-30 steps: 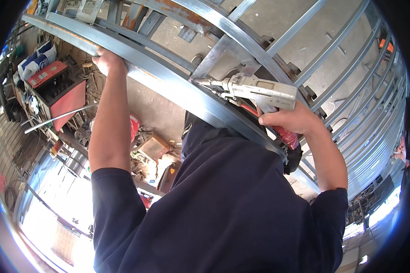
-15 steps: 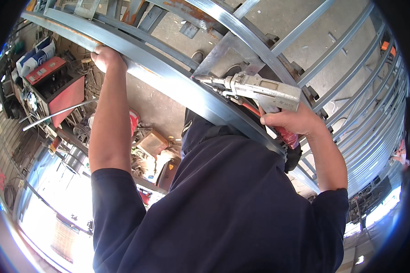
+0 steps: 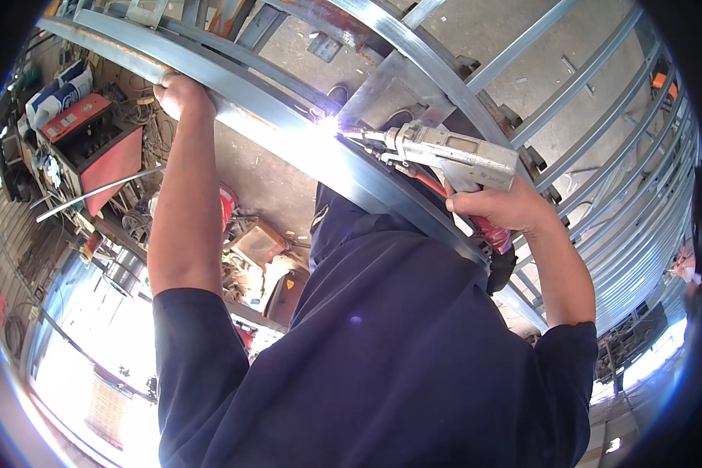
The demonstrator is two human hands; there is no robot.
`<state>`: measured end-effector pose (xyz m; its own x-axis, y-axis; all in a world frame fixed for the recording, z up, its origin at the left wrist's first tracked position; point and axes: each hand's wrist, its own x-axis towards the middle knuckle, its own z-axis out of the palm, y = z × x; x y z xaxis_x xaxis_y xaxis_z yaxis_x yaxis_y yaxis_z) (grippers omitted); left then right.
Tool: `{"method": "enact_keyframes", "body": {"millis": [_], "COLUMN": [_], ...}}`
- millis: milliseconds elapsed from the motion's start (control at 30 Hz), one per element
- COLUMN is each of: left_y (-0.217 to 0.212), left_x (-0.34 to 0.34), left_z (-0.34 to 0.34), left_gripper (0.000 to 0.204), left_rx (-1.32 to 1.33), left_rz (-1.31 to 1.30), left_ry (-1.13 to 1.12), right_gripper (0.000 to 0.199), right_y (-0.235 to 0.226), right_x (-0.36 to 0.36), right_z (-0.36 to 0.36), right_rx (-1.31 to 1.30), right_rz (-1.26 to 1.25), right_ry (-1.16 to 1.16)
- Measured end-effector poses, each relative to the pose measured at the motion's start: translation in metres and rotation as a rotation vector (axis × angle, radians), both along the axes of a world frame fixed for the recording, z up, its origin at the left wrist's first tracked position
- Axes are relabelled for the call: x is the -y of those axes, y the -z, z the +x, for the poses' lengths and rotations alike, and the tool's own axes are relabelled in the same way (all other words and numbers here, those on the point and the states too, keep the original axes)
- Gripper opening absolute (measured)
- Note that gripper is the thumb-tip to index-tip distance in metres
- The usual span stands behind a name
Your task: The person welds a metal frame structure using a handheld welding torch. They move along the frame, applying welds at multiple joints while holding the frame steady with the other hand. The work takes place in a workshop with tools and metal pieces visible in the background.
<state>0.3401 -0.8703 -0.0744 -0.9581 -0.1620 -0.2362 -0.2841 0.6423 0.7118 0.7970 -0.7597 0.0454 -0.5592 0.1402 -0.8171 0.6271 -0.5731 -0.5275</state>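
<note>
Mostly the picture is filled by the person's dark blue shirt, with both bare arms reaching out to a big metal frame made of many long grey bars. One long steel bar runs slanted across the frame, from the upper left down to the lower right. Off to the left, farther away, stands a red machine box with cables and clutter around it.

The left hand is clenched over the top edge of the long bar, well apart from the other hand, and looks to be holding it steady. The right hand is wrapped tight around the handle of a grey welding gun. The gun points left, and its thin tip touches the bar just where a bright white spark glows.

So the step in hand seems to be welding the bar to the frame. The glare hides the joint, so I cannot tell how much is joined. The next move likely calls for a slow, steady tip along the seam and a firm grip on the bar.
</note>
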Motion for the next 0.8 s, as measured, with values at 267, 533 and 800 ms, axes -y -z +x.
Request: {"method": "enact_keyframes", "body": {"millis": [267, 533, 800], "left_y": [-0.001, -0.006, -0.003], "left_x": [0.001, -0.001, 0.002], "left_z": [-0.001, 0.002, -0.002], "left_gripper": [0.056, 0.057, 0.058], "left_rx": [0.036, 0.052, 0.053], "left_rz": [0.004, -0.005, -0.033], "left_ry": [0.025, 0.016, 0.030], "right_gripper": [0.047, 0.049, 0.042], "right_y": [0.002, -0.008, -0.005], "right_x": [0.001, -0.003, 0.000], "right_z": [0.003, 0.000, 0.007], "right_rx": [-0.014, 0.033, 0.030], "right_rz": [0.022, 0.058, 0.032], "right_ry": [-0.030, -0.088, -0.096]}}
